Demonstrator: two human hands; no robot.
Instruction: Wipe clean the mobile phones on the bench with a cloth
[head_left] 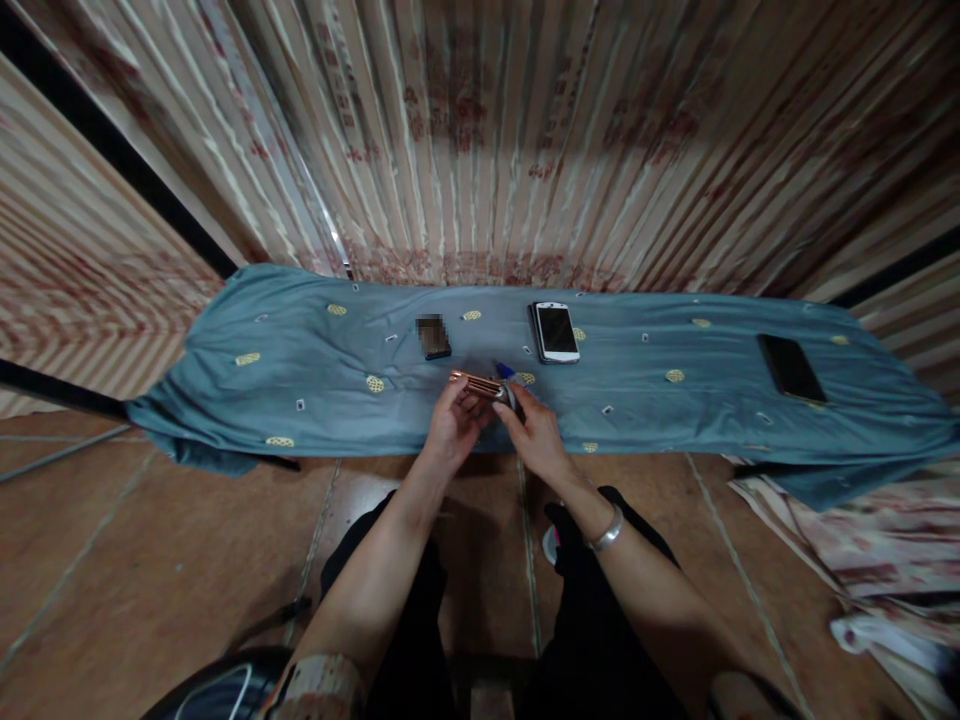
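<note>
My left hand [454, 418] is closed around one end of a slim copper-coloured object [477, 384]. It is seen nearly edge-on, with dark lines running along its side; it may be a phone or a stack of them. My right hand [534, 428] is closed at its other end, where a small greyish-white part [505, 395] shows between the fingers. Just beyond the right fingers is a blue item [505, 370], partly hidden. Both hands are above the front part of the blue-green cloth [405, 420].
On the cloth lie a small dark object [435, 340], blurred in part, a white phone [558, 332] on top of a darker one, and a black phone [792, 368] at the right. Pleated curtains [480, 150] hang behind. Dark metal bars [120, 140] slant at the left.
</note>
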